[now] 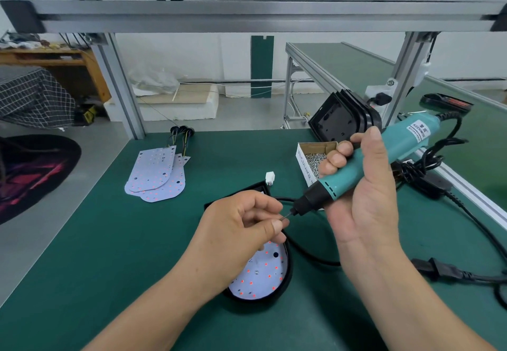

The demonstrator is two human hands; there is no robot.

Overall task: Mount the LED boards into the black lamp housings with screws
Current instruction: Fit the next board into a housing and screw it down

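In the lower middle of the frame a black lamp housing lies flat on the green bench, with a white LED board dotted with red points seated inside it; one small screw shows near the board's middle; the left hand hovers over the housing's upper half, thumb and forefinger pinched together at the tip of the bit; whether a screw sits between them I cannot tell; the right hand is wrapped round a teal electric screwdriver, held tilted with its nose pointing down and left toward the left hand's fingers; just behind the right hand's fingers, an open cardboard box holds a heap of silver screws; above that, right of centre, a stack of empty black housings leans on edge; left of centre, a few loose LED boards lie overlapped, thin wires at their top end; a small white connector rests just above the housing; a black cable curves along the bench beside the housing's right edge.
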